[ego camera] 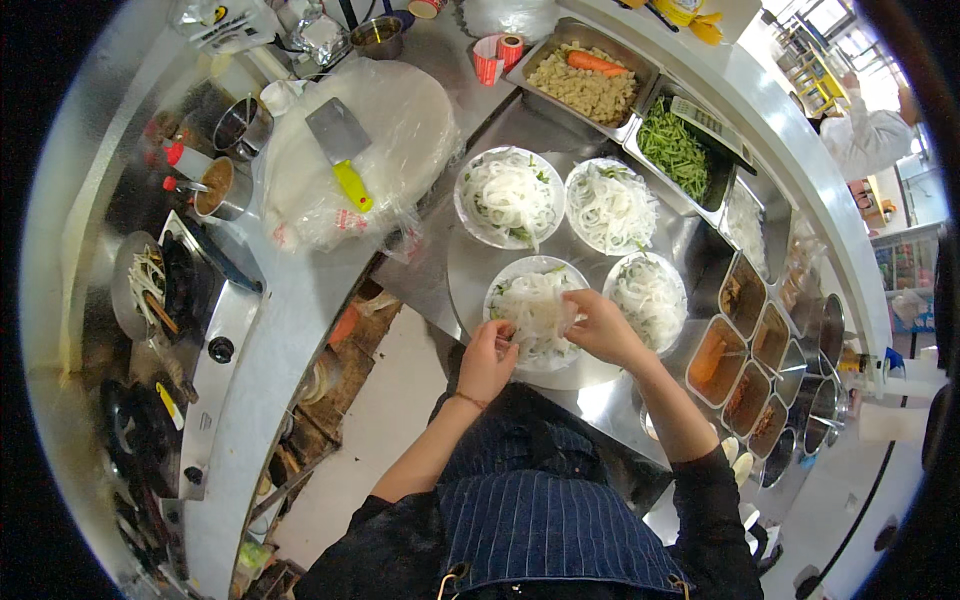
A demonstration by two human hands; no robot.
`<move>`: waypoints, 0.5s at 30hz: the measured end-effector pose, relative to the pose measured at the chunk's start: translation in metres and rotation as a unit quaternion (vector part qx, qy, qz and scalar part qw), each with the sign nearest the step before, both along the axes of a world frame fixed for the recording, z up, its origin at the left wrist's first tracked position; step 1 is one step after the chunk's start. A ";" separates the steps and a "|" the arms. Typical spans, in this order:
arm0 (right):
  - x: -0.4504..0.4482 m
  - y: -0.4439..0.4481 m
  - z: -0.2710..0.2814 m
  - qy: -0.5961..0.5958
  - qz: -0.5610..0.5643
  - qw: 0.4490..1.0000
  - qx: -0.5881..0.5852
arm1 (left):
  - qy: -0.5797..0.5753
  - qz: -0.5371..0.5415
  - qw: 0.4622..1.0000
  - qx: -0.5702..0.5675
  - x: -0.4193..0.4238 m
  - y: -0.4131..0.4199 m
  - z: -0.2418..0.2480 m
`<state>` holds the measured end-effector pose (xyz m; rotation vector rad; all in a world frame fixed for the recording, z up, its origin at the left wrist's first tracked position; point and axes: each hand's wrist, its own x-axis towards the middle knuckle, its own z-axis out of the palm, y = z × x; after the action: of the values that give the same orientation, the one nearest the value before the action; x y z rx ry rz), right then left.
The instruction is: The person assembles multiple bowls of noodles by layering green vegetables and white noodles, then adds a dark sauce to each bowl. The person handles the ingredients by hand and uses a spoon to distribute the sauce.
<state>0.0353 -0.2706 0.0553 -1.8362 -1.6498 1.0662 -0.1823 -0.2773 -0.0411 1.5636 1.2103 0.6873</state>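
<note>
Over the nearest white bowl [491, 289], both of my hands work at the translucent flat noodles [534, 300] heaped in it. My right hand [604, 330] pinches some strands at the bowl's right side. At the left rim is my left hand [491, 360], its fingers curled towards the noodles; whether it grips any strands is unclear. Green shreds show beneath the heap. Three more bowls of such noodles stand close by: a far left bowl [511, 196], a far right bowl [613, 206] and a right-hand bowl [645, 301].
Steel pans along the right hold pale diced food [577, 86], shredded cucumber [670, 146] and seasonings [712, 364]. A scraper [345, 157] lies on a plastic-covered round stack [412, 112] at left. Beyond the counter's curved ledge [832, 172] is another person [862, 139].
</note>
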 end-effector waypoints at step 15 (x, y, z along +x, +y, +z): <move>-0.017 -0.004 0.038 0.052 -0.113 0.989 0.081 | -0.042 -0.023 0.998 0.041 0.016 0.011 0.018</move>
<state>0.0185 -0.2745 0.0929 -1.7786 -1.3874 0.8879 -0.1665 -0.2661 -0.0233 1.6081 1.0924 0.7736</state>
